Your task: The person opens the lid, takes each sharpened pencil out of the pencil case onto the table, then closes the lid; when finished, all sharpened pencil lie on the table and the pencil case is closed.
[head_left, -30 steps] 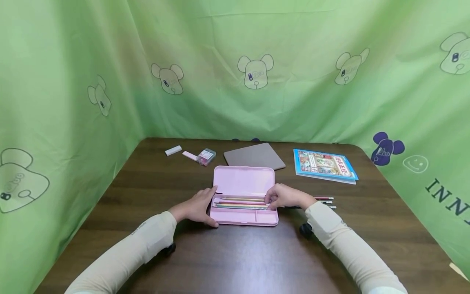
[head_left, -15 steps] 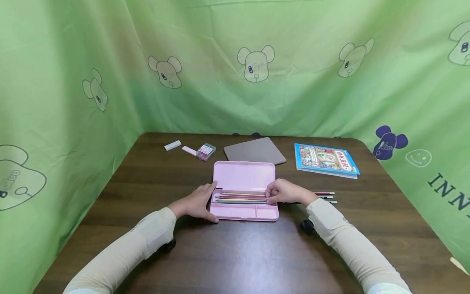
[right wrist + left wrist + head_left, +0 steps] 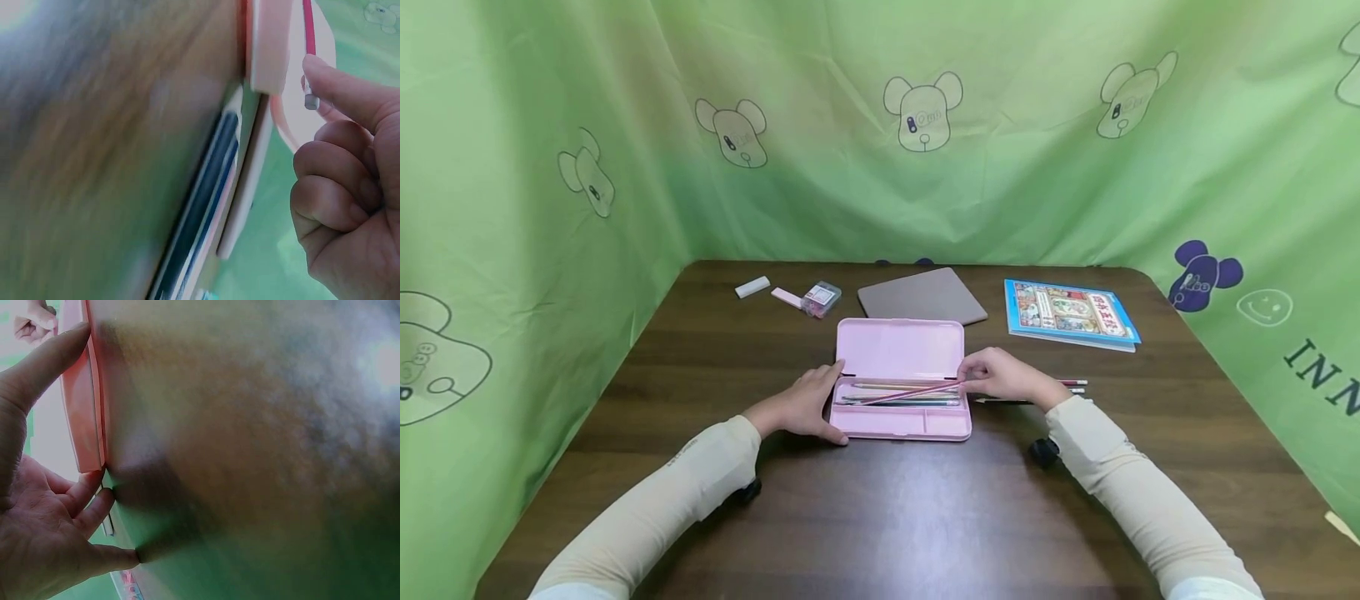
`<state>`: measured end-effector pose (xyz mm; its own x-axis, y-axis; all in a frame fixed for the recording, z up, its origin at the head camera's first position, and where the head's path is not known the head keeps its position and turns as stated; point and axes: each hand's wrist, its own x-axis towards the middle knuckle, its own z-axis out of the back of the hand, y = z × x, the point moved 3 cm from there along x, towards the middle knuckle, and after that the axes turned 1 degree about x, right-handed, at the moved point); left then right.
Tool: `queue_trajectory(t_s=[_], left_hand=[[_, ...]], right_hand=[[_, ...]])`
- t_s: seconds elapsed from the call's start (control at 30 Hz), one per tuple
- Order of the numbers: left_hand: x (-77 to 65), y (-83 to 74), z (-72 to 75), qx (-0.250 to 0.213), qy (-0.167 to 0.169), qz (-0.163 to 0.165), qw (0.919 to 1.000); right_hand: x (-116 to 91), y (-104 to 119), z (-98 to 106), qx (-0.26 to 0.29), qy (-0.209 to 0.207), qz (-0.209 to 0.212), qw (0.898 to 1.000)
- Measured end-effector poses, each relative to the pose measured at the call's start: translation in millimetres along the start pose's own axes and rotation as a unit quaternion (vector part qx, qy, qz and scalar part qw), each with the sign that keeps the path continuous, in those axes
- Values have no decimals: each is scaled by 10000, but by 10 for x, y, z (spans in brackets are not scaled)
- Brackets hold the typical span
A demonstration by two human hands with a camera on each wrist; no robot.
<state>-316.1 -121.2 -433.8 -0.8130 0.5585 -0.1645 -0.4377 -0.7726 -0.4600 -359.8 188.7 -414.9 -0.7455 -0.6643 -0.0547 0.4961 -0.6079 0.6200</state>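
A pink pencil case [image 3: 883,425] lies with its lid up in the middle of the table, several pencils [image 3: 891,402] in its long compartment. My right hand [image 3: 1006,375] pinches a red pencil [image 3: 309,31] near its white end between thumb and forefinger, the other fingers curled. That pencil slants over the others, its far end low in the case and its held end raised at the right edge. My left hand [image 3: 801,406] rests against the case's left side with fingers spread; in the left wrist view its thumb [image 3: 56,359] touches the front wall.
Loose pencils [image 3: 1000,402] lie right of the case, partly behind my right hand. Farther back are a white block [image 3: 752,287], a small clear box [image 3: 821,298] beside a pink strip [image 3: 787,297], a grey flat panel [image 3: 921,297] and a blue-edged book [image 3: 1071,313]. Green cloth surrounds the table.
My right hand has moved slightly right and lifted the red pencil's end, so it now slants across the others. My left hand stays at the case. The head view has tilted down a little.
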Motion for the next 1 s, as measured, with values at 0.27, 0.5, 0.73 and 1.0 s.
queue_trajectory(t_s=[0.27,0.5,0.73,1.0], left_hand=[[24,-6,5,51,51,83,9999],[26,14,19,78,67,53,9999],[32,31,45,49,112,141,9998],[28,13,30,30,158,78,9998]], right_hand=[[-308,-197,215,-233,-430,-334,9982],[-645,-395,349,11,-667,-885,9938],[-898,-525,450,-141,-885,-1048,9904],[-1148,-604,488,-95,-1006,-1473,9839]])
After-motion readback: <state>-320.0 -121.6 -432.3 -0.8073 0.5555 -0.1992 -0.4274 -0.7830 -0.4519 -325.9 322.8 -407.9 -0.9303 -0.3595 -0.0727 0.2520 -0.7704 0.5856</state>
